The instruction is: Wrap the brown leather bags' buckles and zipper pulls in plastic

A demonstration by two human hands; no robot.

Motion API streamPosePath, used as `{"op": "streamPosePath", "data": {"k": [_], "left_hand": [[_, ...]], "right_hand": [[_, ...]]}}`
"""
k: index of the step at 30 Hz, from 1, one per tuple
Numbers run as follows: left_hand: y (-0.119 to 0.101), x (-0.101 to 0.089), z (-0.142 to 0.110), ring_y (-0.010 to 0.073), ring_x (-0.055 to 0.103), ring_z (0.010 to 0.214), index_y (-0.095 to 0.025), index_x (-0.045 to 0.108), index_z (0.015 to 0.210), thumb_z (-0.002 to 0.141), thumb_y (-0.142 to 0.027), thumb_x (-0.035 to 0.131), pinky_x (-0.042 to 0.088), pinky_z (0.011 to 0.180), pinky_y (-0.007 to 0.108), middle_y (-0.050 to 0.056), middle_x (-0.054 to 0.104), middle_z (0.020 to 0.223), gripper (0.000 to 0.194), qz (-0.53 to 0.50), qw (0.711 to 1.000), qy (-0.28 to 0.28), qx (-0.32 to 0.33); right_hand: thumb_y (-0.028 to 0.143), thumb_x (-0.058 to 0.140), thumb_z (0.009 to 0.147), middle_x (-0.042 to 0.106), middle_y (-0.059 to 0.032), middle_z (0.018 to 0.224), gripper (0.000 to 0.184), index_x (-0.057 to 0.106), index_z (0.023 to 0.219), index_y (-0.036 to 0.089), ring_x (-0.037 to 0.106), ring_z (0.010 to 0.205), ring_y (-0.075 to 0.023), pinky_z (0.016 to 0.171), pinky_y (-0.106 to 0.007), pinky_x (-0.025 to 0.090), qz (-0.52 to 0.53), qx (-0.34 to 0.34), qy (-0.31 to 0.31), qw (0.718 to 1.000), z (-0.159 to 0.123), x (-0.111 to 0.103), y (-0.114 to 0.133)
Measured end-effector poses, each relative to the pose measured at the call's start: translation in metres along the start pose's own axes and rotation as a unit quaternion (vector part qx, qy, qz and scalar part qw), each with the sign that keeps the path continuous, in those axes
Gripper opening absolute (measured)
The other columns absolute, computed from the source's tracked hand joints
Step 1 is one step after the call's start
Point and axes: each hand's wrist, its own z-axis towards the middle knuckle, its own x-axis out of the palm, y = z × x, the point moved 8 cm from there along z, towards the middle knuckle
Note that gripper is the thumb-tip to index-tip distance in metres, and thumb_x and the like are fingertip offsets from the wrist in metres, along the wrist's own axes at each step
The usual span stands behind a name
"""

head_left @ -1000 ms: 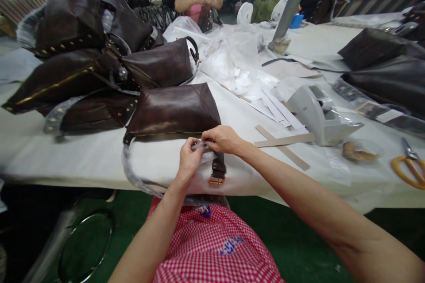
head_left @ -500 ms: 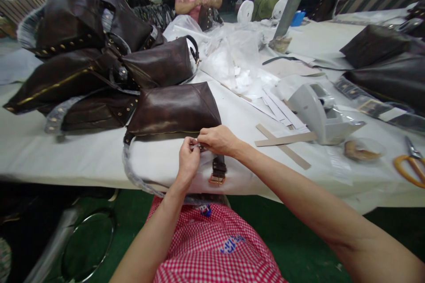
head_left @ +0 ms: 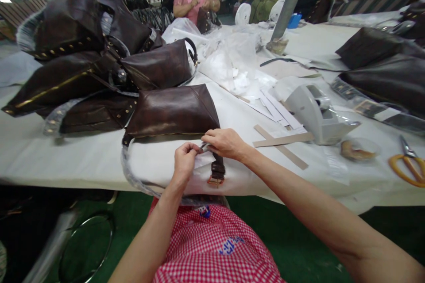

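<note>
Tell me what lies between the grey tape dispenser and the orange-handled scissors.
A small, round, clear item with something tan inside lies between the dispenser and the scissors, as the head view shows.

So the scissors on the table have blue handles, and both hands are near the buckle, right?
Not quite: the head view shows that the scissors have orange handles, not blue. They do lie on the table, and the left hand and right hand are near the buckle.
</note>
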Motion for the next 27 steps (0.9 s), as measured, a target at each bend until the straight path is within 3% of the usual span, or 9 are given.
{"op": "streamPosePath", "data": {"k": [4,8,12,17,23,27], "left_hand": [[-0.002,-0.004,-0.004,0.0109,0.052,0.056,-0.016,0.064,0.057,0.054,-0.016,0.058,0.038,0.057,0.021,-0.002,0.061,0.056,0.006,0.008,1.0,0.016,-0.019],[-0.004,-0.003,-0.008,0.0128,0.055,0.056,-0.016,0.065,0.057,0.053,-0.019,0.06,0.04,0.058,0.023,0.0,0.064,0.057,0.007,0.012,0.999,0.03,-0.04],[-0.006,-0.002,-0.01,0.0144,0.056,0.059,-0.016,0.066,0.056,0.053,-0.019,0.057,0.041,0.06,0.024,0.001,0.066,0.058,0.01,0.027,0.998,0.038,-0.049],[-0.005,-0.002,-0.011,0.0158,0.057,0.061,-0.017,0.065,0.057,0.055,-0.021,0.055,0.042,0.061,0.025,0.0,0.064,0.059,0.011,0.042,0.997,0.049,-0.046],[-0.006,-0.008,-0.009,0.0148,0.055,0.055,-0.018,0.061,0.067,0.059,-0.024,0.056,0.041,0.053,0.023,-0.003,0.06,0.057,0.011,0.048,0.994,0.075,-0.062],[-0.017,-0.006,-0.004,0.014,0.053,0.054,-0.017,0.064,0.078,0.071,-0.039,0.059,0.038,0.049,0.023,-0.002,0.059,0.06,0.024,0.091,0.988,0.11,-0.057]], "right_hand": [[0.024,0.043,0.097,0.067,-0.0067,0.096,0.02,0.063,0.097,0.019,0.06,0.082,-0.0164,0.058,-0.026,0.03,0.001,0.004,-0.01,1.0,0.002,0.008,0.003],[0.028,0.053,0.091,0.07,-0.007,0.1,0.021,0.065,0.106,0.018,0.062,0.087,-0.0173,0.066,-0.024,0.036,0.077,0.017,-0.015,0.997,0.003,0.008,-0.002],[0.031,0.045,0.097,0.072,-0.0056,0.102,0.027,0.069,0.105,0.021,0.064,0.09,-0.0166,0.073,-0.024,0.039,0.131,0.057,0.027,0.989,0.009,0.007,-0.011],[0.038,0.054,0.093,0.072,-0.0048,0.099,0.024,0.072,0.099,0.024,0.065,0.09,-0.0185,0.068,-0.024,0.039,0.087,0.02,0.095,0.992,0.016,0.008,-0.004],[0.037,0.049,0.096,0.069,-0.0083,0.1,0.027,0.068,0.098,0.018,0.065,0.087,-0.0188,0.062,-0.025,0.037,0.021,0.018,0.095,0.995,0.013,0.009,0.002],[0.039,0.046,0.098,0.067,-0.0082,0.101,0.028,0.065,0.101,0.017,0.064,0.089,-0.0189,0.062,-0.025,0.037,0.012,0.014,0.092,0.996,0.014,0.012,0.002]]}}
